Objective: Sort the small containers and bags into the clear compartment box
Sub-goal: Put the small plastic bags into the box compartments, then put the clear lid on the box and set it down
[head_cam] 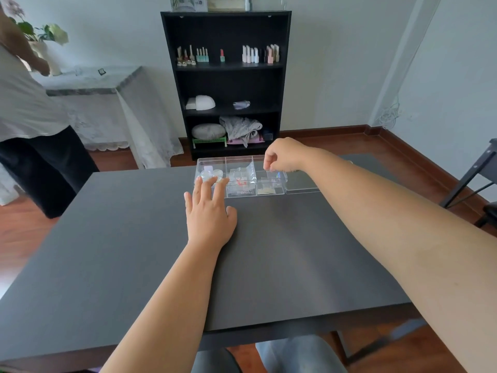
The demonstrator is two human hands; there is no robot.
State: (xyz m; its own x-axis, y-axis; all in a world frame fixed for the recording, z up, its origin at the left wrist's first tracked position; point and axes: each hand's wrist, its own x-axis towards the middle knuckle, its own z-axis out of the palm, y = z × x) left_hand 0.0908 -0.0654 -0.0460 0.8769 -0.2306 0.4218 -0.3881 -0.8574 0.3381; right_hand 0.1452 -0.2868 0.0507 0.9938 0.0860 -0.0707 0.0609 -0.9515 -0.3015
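Just above frame centre, the left hand (pixel 209 211) lies flat on the dark table (pixel 134 251), fingers spread, tips touching the clear compartment box (pixel 240 175). The box holds small round containers (pixel 211 175) at left and clear bags (pixel 242 179) in the middle. Behind, the right hand (pixel 282 156) hovers, fingertips pinched; whether they hold anything is unclear.

The worktop (pixel 134 238) is dark charcoal with a fine grain. The compartment box (pixel 239 175) is clear, holding bags (pixel 240 181) with red specks. The bookshelf (pixel 226 84) is black; the floor (pixel 21 232) reddish-brown wood.
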